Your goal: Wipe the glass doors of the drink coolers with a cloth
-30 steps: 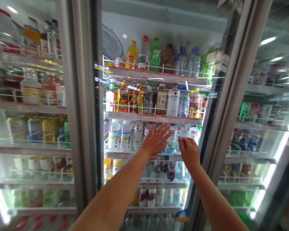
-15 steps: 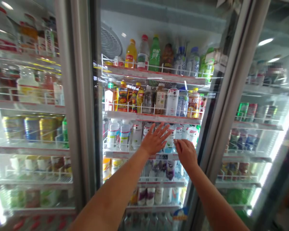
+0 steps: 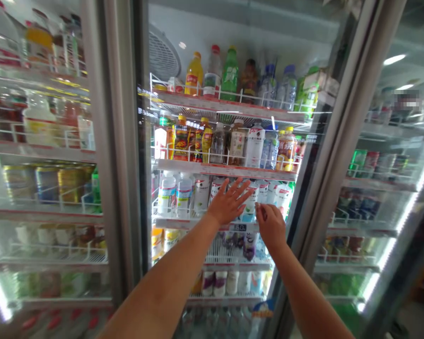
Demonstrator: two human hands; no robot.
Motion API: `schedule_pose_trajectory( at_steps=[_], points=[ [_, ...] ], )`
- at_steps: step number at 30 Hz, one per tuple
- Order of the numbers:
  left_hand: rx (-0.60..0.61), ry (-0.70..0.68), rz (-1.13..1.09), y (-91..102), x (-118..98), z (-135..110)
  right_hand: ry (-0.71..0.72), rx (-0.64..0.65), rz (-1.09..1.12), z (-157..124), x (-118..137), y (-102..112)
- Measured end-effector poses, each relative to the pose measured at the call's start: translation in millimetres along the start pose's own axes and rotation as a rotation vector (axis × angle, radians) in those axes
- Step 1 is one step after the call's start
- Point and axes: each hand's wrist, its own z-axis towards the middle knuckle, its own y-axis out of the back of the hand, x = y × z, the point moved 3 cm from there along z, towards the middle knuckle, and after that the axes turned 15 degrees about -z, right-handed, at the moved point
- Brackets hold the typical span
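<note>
Both my arms reach toward the middle section of a glass-fronted drinks fridge. My left hand is open, fingers spread, in front of a row of white-labelled bottles; whether it touches the glass, I cannot tell. Just to its right, my right hand is closed, thumb and fingers pinched together. Anything in that pinch is too small to make out. Behind and below the hands stands a purple-labelled bottle. Two clear bottles with blue-and-yellow labels stand left of my left hand.
Upright metal frames flank the middle section. Higher shelves hold a green bottle, an orange juice bottle and several others. Gold cans stand in the left section. A blue-and-orange sticker sits low on the right.
The view has tilted and shifted slightly. My left hand stays spread and my right hand stays pinched, both in almost the same place before the shelves.
</note>
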Motion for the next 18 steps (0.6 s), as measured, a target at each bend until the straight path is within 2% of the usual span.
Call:
schedule_pose_trajectory(
  at_steps=[4,9,14,18],
  points=[
    [0.005,0.003,-0.01,0.9,-0.1,0.8,-0.097,-0.03,-0.009,-1.2,-2.3,2.0],
    [0.016,0.02,-0.016,0.6,-0.5,1.7,-0.057,0.022,0.02,-6.4,6.9,-3.2],
    [0.007,0.007,-0.013,0.2,-0.5,0.6,-0.155,-0.023,0.0,-6.8,4.0,-1.6],
    [-0.008,0.001,0.002,0.3,-0.1,0.2,-0.097,0.009,0.027,-2.4,2.5,-1.9]
  ],
)
